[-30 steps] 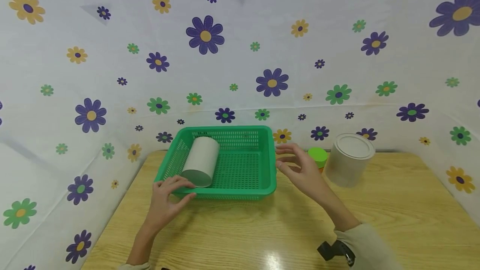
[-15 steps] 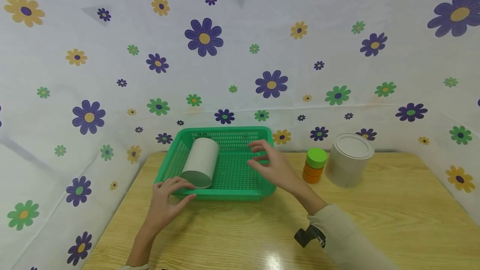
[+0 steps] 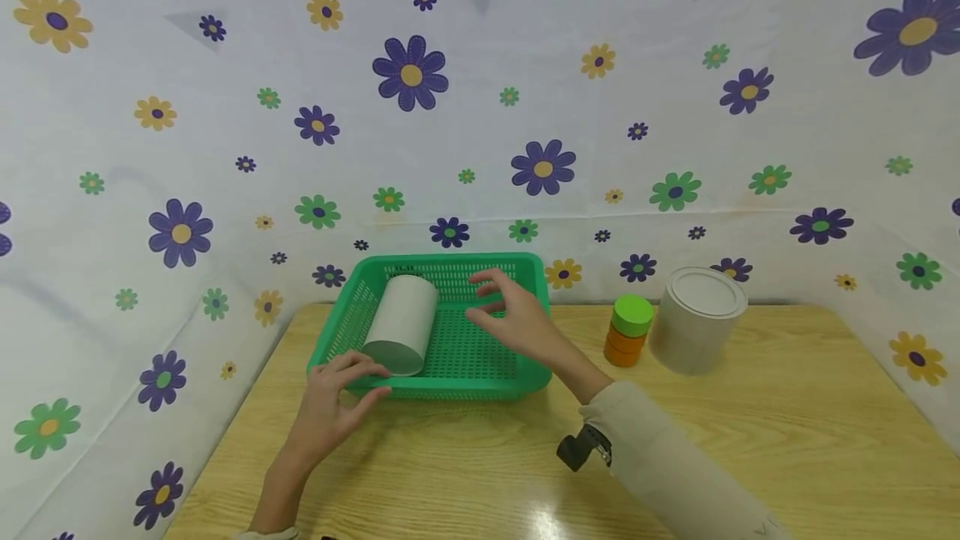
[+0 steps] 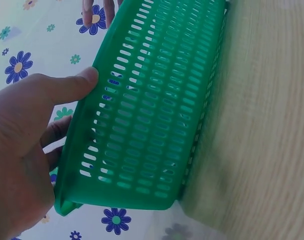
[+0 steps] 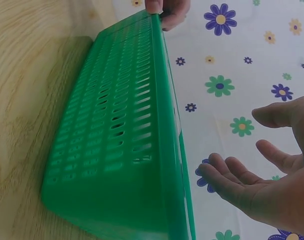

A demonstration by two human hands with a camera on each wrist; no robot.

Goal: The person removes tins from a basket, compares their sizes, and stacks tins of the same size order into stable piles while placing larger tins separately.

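Table (image 3: pixel 750 440): one basket (image 3: pixel 480 348), two cans (image 3: pixel 401 323).

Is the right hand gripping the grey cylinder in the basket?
No: the right hand hovers open over the green basket, apart from the grey cylinder lying on its side.

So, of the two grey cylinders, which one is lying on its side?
The grey cylinder inside the green basket lies on its side, flat end toward the camera. The other grey cylinder stands outside on the table, beside the orange-and-green jar.
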